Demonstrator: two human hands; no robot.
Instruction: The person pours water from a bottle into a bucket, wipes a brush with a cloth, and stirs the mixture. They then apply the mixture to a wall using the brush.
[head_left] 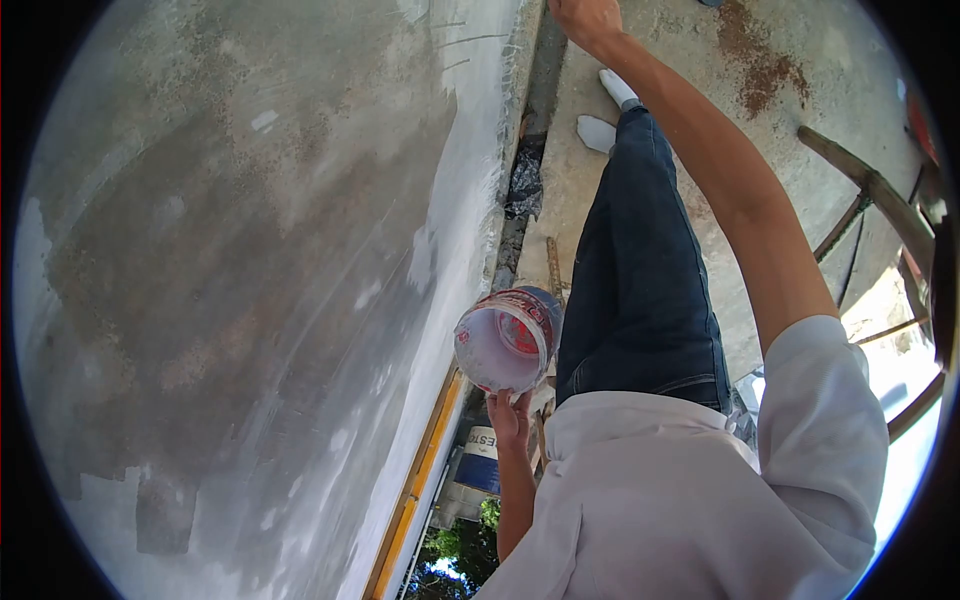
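Observation:
My left hand [510, 418] holds a small paint bucket [540, 308] by its lower edge as seen here, fingers at the rim. The bucket's mouth faces up toward me. Its inside is coated white, with a red patch, and red print shows outside. Up at the top edge of the view is my right hand [588, 18], arm stretched out. Its visible fingers look curled; the rest is cut off, and what they hold cannot be made out. On the left stands a grey wall [230, 250] with white coating in streaks and along its edge.
Rough concrete floor [740, 150] lies around my legs, with a reddish-brown stain. A dark gap with black plastic [524, 185] runs beside the wall. Bent wooden poles [890, 205] stand at right. Below the bucket are a blue-and-white drum [480, 462] and a yellow-orange strip [415, 490].

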